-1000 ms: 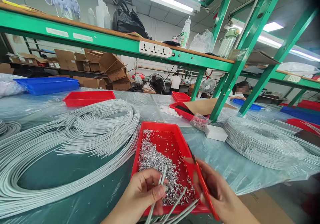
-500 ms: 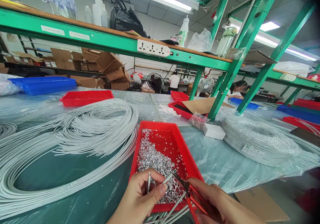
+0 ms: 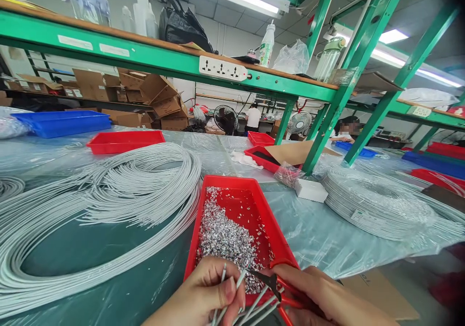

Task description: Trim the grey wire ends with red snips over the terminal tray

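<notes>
My left hand (image 3: 212,289) pinches white cables (image 3: 240,278) near their ends, over the near end of a red tray (image 3: 276,219). To its right, my right hand (image 3: 308,292) is wrapped round the red handles of a small cutting tool (image 3: 267,278). The tool's dark tips point left and lie close to one cable end. Silvery scraps (image 3: 225,234) are heaped along the tray's left side and bottom. More cable ends run below the tool, between both hands.
Large coils of white cable (image 3: 145,171) lie on the left. A wrapped coil (image 3: 378,205) and a small white box (image 3: 310,190) sit to the right. Behind are a red tray (image 3: 125,142), a blue tray (image 3: 65,123) and a green shelf frame (image 3: 145,59).
Both hands have moved slightly down, towards me, with the cables and the tool. The tool's tips have turned to point more to the left.
</notes>
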`<state>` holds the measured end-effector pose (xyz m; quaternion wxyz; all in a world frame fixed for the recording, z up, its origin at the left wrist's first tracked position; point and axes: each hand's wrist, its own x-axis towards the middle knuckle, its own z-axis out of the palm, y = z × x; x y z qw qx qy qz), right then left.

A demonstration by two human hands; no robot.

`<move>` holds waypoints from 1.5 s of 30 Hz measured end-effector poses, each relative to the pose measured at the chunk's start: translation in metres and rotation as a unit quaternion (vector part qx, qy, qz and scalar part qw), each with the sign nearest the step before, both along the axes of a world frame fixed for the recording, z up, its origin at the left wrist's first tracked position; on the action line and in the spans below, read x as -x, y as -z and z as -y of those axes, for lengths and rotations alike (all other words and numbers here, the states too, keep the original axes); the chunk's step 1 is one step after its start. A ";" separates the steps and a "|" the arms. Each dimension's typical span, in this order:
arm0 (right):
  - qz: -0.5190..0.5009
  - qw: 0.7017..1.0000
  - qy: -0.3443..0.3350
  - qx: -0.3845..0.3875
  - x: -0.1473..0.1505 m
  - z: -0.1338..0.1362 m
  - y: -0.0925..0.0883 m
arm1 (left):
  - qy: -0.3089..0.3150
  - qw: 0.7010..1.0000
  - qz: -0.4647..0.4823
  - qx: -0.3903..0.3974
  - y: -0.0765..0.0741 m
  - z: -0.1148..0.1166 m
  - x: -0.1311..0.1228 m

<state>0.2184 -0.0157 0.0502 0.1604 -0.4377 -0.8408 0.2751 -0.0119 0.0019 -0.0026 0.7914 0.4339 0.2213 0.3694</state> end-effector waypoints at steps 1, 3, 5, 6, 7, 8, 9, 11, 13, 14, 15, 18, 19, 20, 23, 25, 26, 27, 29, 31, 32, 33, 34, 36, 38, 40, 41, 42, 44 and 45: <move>-0.002 1.000 -0.002 0.015 0.000 -0.002 -0.001 | 0.016 1.000 0.016 0.020 0.000 0.000 0.001; -0.034 0.998 -0.015 0.049 0.001 -0.006 -0.001 | 0.033 0.998 0.041 0.047 -0.001 0.000 0.001; -0.107 0.990 -0.017 0.089 0.005 -0.009 0.003 | 0.028 0.997 0.051 0.050 -0.001 0.001 -0.001; -0.162 0.981 -0.005 0.107 0.008 -0.010 0.007 | 0.021 0.998 0.049 0.045 0.000 0.001 -0.002; -0.222 0.967 0.014 0.122 0.012 -0.011 0.012 | 0.014 0.998 0.045 0.037 0.000 0.002 -0.003; -0.281 0.949 0.031 0.137 0.017 -0.011 0.016 | 0.011 0.999 0.038 0.028 0.001 0.003 -0.004; -0.336 0.929 0.043 0.150 0.022 -0.012 0.020 | 0.014 0.999 0.031 0.022 0.001 0.003 -0.006; -0.406 0.897 0.023 0.173 0.034 -0.014 0.025 | 0.033 0.999 0.011 0.010 0.001 0.004 -0.009; -0.422 0.882 -0.045 0.203 0.045 -0.018 0.027 | 0.065 0.998 -0.022 -0.011 0.000 0.003 -0.011; -0.420 0.878 -0.079 0.215 0.049 -0.021 0.026 | 0.083 0.996 -0.038 -0.024 0.000 0.002 -0.012; -0.416 0.876 -0.102 0.223 0.053 -0.024 0.026 | 0.099 0.993 -0.050 -0.036 0.000 0.001 -0.012; -0.432 0.869 -0.094 0.224 0.060 -0.032 0.027 | 0.117 0.992 -0.043 -0.034 0.003 -0.003 -0.013; -0.450 0.862 -0.072 0.220 0.062 -0.034 0.028 | 0.114 0.993 -0.030 -0.024 0.005 -0.004 -0.012; -0.470 0.854 -0.053 0.218 0.063 -0.035 0.030 | 0.111 0.994 -0.017 -0.015 0.007 -0.004 -0.012; -0.498 0.841 -0.012 0.211 0.067 -0.036 0.033 | 0.106 0.994 0.013 -0.011 0.010 -0.005 -0.011; -0.492 0.848 0.002 0.196 0.068 -0.036 0.035 | 0.100 0.995 0.019 -0.016 0.010 -0.005 -0.011; -0.489 0.852 0.010 0.185 0.068 -0.036 0.035 | 0.097 0.995 0.019 -0.018 0.010 -0.005 -0.011; -0.488 0.855 0.015 0.174 0.069 -0.036 0.036 | 0.094 0.995 0.017 -0.018 0.009 -0.005 -0.011; -0.486 0.859 0.016 0.160 0.068 -0.037 0.038 | 0.085 0.996 0.014 -0.016 0.008 -0.006 -0.011; -0.481 0.861 0.009 0.163 0.068 -0.037 0.042 | 0.079 0.997 0.014 -0.019 0.008 -0.006 -0.012; -0.480 0.861 0.003 0.167 0.068 -0.036 0.044 | 0.080 0.996 0.013 -0.024 0.008 -0.006 -0.013; -0.481 0.860 -0.001 0.171 0.068 -0.036 0.045 | 0.082 0.996 0.012 -0.029 0.008 -0.006 -0.014; -0.483 0.859 0.000 0.171 0.067 -0.035 0.046 | 0.086 0.996 0.009 -0.035 0.009 -0.006 -0.014; -0.485 0.858 0.011 0.168 0.067 -0.032 0.046 | 0.074 0.997 0.002 -0.036 0.010 -0.006 -0.016; -0.472 0.866 0.043 0.157 0.067 -0.030 0.044 | -0.005 0.999 -0.025 -0.039 0.011 -0.006 -0.017; -0.458 0.875 0.074 0.135 0.066 -0.029 0.041 | -0.153 0.981 -0.094 -0.073 0.011 -0.006 -0.017; -0.456 0.877 0.085 0.127 0.066 -0.030 0.040 | -0.227 0.960 -0.134 -0.095 0.010 -0.006 -0.016; -0.455 0.878 0.091 0.119 0.066 -0.031 0.039 | -0.282 0.938 -0.164 -0.113 0.009 -0.007 -0.015; -0.453 0.880 0.099 0.101 0.065 -0.036 0.038 | -0.329 0.918 -0.186 -0.120 0.006 -0.007 -0.012; -0.446 0.884 0.113 0.085 0.065 -0.040 0.037 | -0.327 0.920 -0.182 -0.116 0.004 -0.007 -0.010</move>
